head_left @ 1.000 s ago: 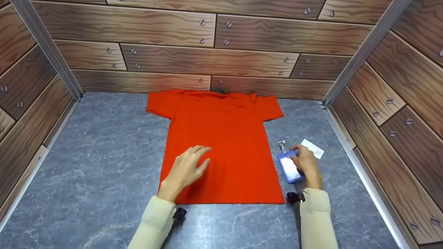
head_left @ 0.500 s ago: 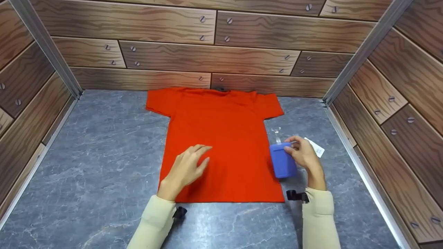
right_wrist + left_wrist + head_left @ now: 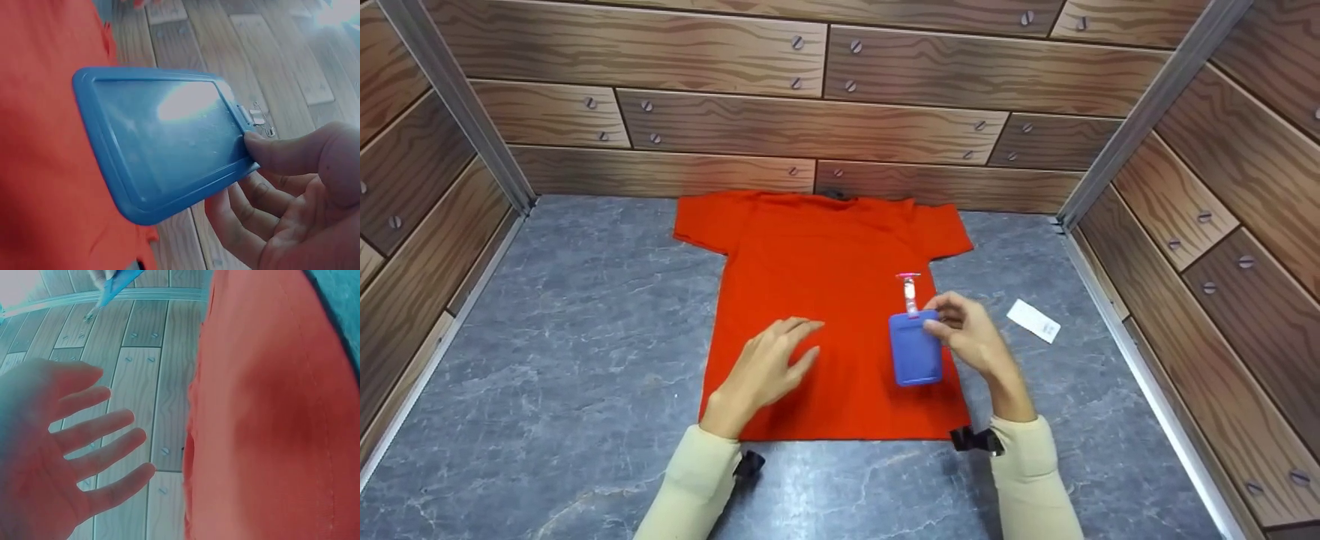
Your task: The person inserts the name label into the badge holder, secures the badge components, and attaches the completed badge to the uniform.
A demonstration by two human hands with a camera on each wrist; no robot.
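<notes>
Between thumb and fingers, my right hand [image 3: 971, 337] pinches a blue badge holder [image 3: 916, 351] by its upper corner, above the right side of a red T-shirt [image 3: 825, 300]. A clear strap with a metal clip [image 3: 910, 294] extends from the holder's top; in the right wrist view a safety pin [image 3: 269, 125] shows there. That view also shows the holder's clear window [image 3: 169, 135]. My left hand [image 3: 765, 367] hovers over the shirt's lower left part with relaxed, spread fingers and holds nothing. The T-shirt lies flat, its collar toward the back wall.
A small white card [image 3: 1033, 321] lies on the grey marbled table [image 3: 585, 337], right of the shirt. Wood-patterned walls [image 3: 720, 127] with metal corner strips enclose the back and both sides.
My right hand has picked up the badge holder from the table, turned it blue side up, and carried it left over the shirt. The left hand has stayed about where it was.
</notes>
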